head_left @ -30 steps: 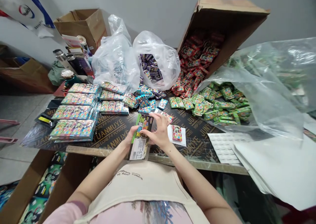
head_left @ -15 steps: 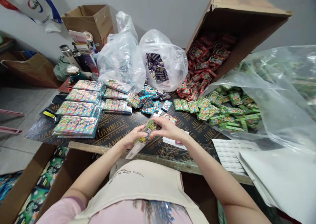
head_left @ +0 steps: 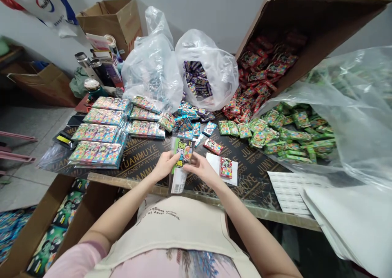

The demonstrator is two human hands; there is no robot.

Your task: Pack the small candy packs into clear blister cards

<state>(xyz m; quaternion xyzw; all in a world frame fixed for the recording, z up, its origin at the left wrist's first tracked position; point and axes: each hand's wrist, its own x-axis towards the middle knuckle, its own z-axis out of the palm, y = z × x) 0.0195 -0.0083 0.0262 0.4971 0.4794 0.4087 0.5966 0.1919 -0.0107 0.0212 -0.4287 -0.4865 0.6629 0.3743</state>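
Note:
Close to the table's front edge, both hands hold a flat green and black printed packet point(head_left: 183, 152) in clear plastic, a white barcode label showing at its lower end. My left hand point(head_left: 165, 165) pinches its left edge, thumb on top. At its right edge, the fingers of my right hand point(head_left: 202, 168) are closed on it. A red packet point(head_left: 226, 167) lies on white paper point(head_left: 211, 162) just right of my right hand. Another red packet point(head_left: 212, 146) and several blue packets point(head_left: 183, 124) lie beyond the hands.
Stacks of wrapped packet sets point(head_left: 96, 153) stand at the left. Plastic bags, one holding purple packets point(head_left: 196, 79), line the back. A tilted carton point(head_left: 330, 28) spills red packets. Green packets point(head_left: 294, 135) lie at right beside a label sheet point(head_left: 294, 192). An open box point(head_left: 73, 225) sits below left.
The printed packet has turned to face up and stand lengthwise towards me. My right hand has moved down off its top to its right side, uncovering the red packet on the paper.

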